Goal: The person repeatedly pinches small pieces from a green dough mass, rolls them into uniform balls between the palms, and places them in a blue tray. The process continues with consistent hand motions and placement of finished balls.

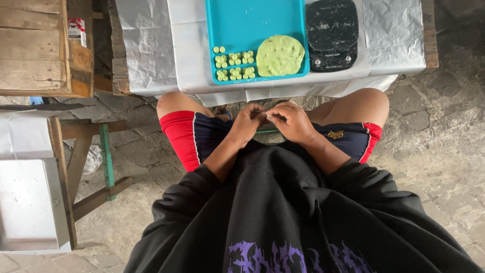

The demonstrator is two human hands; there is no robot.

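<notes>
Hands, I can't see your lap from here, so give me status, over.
Left hand and right hand together over lap, fingertips pinching something tiny, unclear what. Green dough disc and small pieces on teal tray. Nothing between.

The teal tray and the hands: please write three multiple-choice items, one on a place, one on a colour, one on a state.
1. Where does the flat dough disc lie?
A. on the teal tray
B. on the black scale
C. on the floor

2. What colour are the small dough pieces?
A. white
B. red
C. light green

3. How are the left hand and right hand?
A. far apart
B. together above the lap
C. on the tray

Answers: 1 A, the disc sits in the tray's right corner; 2 C, they match the disc; 3 B, the fingertips meet between the knees.
</notes>
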